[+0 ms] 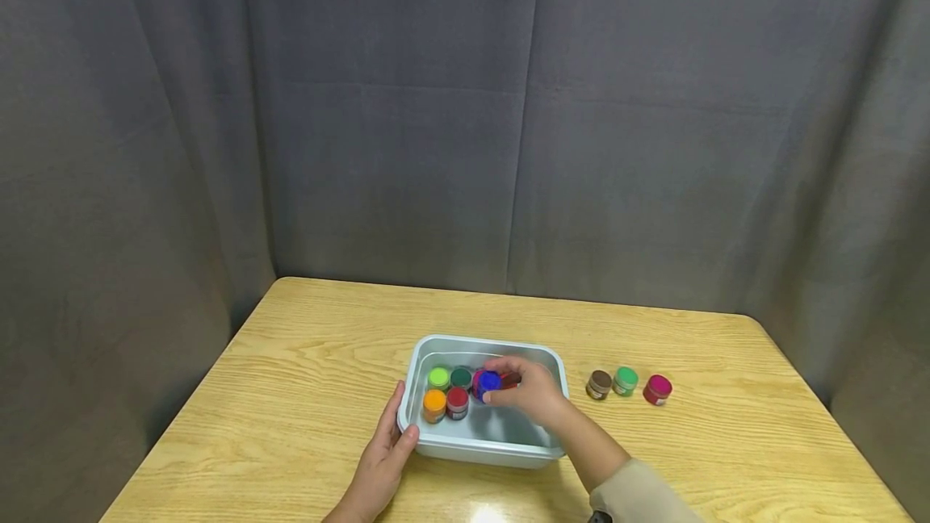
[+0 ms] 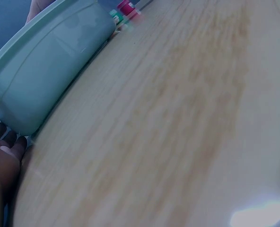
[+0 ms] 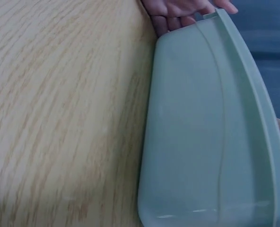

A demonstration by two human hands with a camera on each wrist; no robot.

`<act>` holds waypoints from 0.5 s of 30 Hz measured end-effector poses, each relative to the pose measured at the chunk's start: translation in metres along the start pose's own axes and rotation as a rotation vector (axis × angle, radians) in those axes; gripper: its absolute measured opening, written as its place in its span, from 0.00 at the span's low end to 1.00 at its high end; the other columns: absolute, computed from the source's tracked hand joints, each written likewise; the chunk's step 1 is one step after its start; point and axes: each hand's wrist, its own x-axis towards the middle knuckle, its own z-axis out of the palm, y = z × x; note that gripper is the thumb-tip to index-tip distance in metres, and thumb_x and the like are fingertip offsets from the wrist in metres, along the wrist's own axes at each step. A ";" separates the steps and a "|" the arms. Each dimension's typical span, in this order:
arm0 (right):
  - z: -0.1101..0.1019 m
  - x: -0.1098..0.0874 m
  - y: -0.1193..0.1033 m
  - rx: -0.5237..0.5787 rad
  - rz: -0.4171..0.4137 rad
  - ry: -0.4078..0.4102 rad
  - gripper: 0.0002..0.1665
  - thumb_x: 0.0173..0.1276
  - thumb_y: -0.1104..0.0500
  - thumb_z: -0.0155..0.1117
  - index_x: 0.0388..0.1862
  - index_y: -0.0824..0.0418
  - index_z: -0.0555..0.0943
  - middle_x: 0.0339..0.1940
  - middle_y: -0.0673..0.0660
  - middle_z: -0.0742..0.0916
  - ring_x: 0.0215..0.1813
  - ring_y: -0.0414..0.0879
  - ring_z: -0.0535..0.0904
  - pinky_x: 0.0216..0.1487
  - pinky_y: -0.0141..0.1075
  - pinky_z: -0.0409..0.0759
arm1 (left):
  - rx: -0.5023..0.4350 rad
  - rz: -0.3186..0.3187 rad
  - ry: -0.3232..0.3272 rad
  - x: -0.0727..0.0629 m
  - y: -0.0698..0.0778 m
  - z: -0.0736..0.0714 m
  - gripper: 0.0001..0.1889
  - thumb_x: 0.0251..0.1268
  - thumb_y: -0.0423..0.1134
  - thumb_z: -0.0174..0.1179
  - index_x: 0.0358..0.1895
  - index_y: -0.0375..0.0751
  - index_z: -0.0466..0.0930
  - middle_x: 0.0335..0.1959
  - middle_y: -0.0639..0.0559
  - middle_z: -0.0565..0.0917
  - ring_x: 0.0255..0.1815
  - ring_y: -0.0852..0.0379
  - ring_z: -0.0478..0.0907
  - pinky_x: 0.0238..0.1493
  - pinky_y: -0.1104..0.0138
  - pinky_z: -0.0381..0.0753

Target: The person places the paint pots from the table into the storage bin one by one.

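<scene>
1. Two hands work at a pale blue-green plastic tray (image 1: 479, 452) standing on the wood-grain surface (image 1: 305, 378).
2. The left hand (image 1: 378, 454) grips the tray's near left corner, thumb at the rim, fingers against the outer wall.
3. The right hand (image 1: 534, 390), below a beige sleeve (image 1: 639, 495), reaches inside the tray and pinches a blue-topped jar (image 1: 489, 382) between thumb and fingers.
4. That jar partly covers a magenta jar; whether they touch, I cannot tell. Something red is mostly hidden behind the fingers.
5. Toward the tray's left end stand lime (image 1: 439, 378), dark green (image 1: 461, 378), orange (image 1: 434, 405) and dark red (image 1: 458, 402) jars.
6. Outside, right of the tray, brown (image 1: 599, 384), green (image 1: 626, 380) and crimson-pink (image 1: 657, 389) jars stand upright.
7. Grey curtains (image 1: 400, 168) hang behind.
</scene>
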 end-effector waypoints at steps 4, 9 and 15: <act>0.006 0.002 0.004 -0.021 -0.007 -0.008 0.23 0.53 0.66 0.77 0.50 0.66 0.83 0.42 0.59 0.87 0.41 0.46 0.79 0.42 0.32 0.81 | -0.012 -0.015 0.001 0.000 -0.001 0.001 0.33 0.79 0.43 0.45 0.80 0.47 0.42 0.82 0.43 0.43 0.80 0.40 0.45 0.67 0.80 0.57; 0.011 0.004 0.004 -0.069 0.011 -0.035 0.24 0.52 0.66 0.77 0.50 0.64 0.84 0.44 0.57 0.87 0.43 0.47 0.78 0.47 0.36 0.81 | -0.001 0.004 -0.003 0.000 -0.001 0.001 0.33 0.79 0.42 0.44 0.80 0.46 0.42 0.81 0.41 0.43 0.79 0.39 0.45 0.70 0.75 0.58; 0.015 0.006 0.002 -0.102 0.047 -0.069 0.23 0.52 0.68 0.77 0.49 0.64 0.84 0.44 0.57 0.86 0.43 0.47 0.77 0.50 0.39 0.80 | -0.007 0.020 0.000 0.000 -0.002 0.001 0.33 0.79 0.42 0.45 0.80 0.43 0.42 0.81 0.39 0.44 0.79 0.38 0.45 0.69 0.77 0.58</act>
